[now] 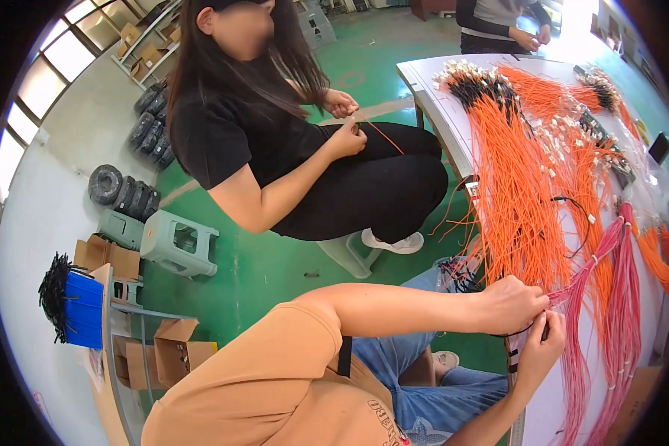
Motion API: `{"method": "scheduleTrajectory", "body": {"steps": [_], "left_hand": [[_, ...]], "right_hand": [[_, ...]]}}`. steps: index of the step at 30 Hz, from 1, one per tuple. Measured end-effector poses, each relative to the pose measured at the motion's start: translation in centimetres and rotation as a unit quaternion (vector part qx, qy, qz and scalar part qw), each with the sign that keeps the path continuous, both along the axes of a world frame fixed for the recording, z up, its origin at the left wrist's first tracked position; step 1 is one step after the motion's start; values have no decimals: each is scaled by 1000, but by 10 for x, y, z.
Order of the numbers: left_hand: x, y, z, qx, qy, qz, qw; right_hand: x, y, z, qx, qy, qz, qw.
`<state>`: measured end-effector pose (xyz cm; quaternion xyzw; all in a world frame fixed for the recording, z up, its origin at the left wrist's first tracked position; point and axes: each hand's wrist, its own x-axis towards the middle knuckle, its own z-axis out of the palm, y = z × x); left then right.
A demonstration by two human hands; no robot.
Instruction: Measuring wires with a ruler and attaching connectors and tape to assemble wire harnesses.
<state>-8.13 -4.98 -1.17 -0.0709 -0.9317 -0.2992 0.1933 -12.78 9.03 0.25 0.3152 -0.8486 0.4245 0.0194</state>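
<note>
My left hand (514, 305) is closed at the table's near edge, its fingertips at the ends of several pink wires (571, 291). Those strands run back to a long tied bundle of pink-red wires (623, 297) on the table. Just below it, my right hand (540, 353) is closed in a pinch on a small black piece (546, 331). A thin black wire (522, 331) shows between my hands. Their fingertips nearly meet, and what lies between them is partly hidden.
Orange wires (509, 178) with white connectors cover much of the white table (426, 80). A co-worker (238, 141) sits at the left, holding an orange wire (383, 135); another person (502, 26) stands beyond. Stools (177, 241), cardboard boxes (175, 349) and black coils (123, 192) stand leftward.
</note>
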Motion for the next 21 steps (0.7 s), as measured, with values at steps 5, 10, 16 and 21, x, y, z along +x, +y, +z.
{"method": "scheduleTrajectory", "body": {"steps": [5,10,16,21], "left_hand": [[-10,0,-16,61,-57,150,985],[0,0,-3,167,-42,95,980],[3,-18,1,476,-194,47,857],[2,-19,17,676,-333,26,657]], "right_hand": [[31,17,41,-86,-140,223,961],[12,32,23,-194,-170,14,966],[15,15,15,-168,-151,-46,973],[16,21,9,-168,-159,-54,971]]}}
